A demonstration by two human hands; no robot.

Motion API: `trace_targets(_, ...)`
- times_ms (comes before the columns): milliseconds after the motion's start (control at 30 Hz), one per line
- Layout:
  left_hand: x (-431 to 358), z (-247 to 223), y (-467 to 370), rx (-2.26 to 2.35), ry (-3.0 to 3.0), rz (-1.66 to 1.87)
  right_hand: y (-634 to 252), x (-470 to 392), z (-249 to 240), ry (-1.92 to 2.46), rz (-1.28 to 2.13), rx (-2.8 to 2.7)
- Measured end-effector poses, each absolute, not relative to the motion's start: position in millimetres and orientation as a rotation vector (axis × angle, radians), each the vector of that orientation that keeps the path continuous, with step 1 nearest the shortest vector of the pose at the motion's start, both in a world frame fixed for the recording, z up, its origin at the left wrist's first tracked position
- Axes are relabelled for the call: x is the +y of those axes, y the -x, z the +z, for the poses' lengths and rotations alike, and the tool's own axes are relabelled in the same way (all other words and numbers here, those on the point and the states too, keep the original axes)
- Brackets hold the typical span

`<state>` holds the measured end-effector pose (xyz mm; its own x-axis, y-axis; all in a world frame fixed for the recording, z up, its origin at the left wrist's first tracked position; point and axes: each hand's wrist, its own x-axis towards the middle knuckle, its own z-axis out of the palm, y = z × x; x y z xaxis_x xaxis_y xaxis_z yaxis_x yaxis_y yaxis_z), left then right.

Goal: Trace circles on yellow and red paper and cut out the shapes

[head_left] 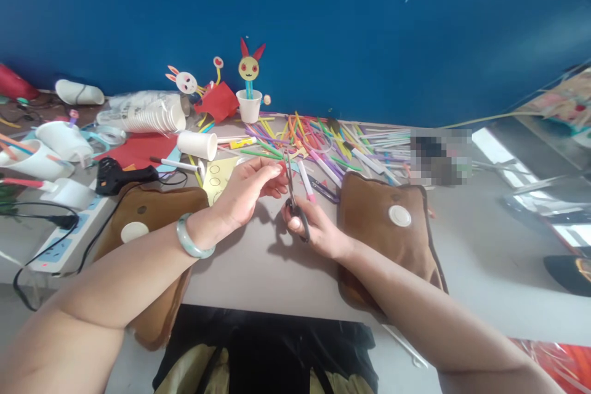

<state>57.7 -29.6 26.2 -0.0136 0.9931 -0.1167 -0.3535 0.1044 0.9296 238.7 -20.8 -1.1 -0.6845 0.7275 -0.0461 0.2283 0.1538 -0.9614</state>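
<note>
Scissors (290, 181) meet a small red scrap (282, 168) at the center of the frame, where a person works bare-handed above a gray surface (258, 283). The left hand (244, 191) pinches the scrap between thumb and fingers; the right hand (318, 228) wraps its fingers around the dark scissor handles, blades pointing up toward the scrap. Whether the blades are parted or closed on it is too small to tell.

The cutting appears to be midway: the scrap is in hand, attached to nothing else. Other pieces look finished. In the upper middle of the frame, a yellow-faced figure (249, 68) with red ears rises from a paper cup (250, 111), and a white rabbit face (186, 82) leans to its left. Just left of the hands, circles drawn on a yellow sheet (221, 169) seem uncut where they show, suggesting work remains there.

Loose straws (300, 129) lie heaped behind the hands, beside a second cup (197, 145) on its side. Brown cushions (388, 215) flank the workspace, one at center left, the other right of center.
</note>
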Motion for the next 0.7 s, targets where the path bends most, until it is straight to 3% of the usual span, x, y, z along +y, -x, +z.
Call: trace_targets(700, -34.1, 30.3, -60.9, 1.033, -0.896, 1.397, -233.7, -24.5, -8.4, 0.912, 1.547, -1.991)
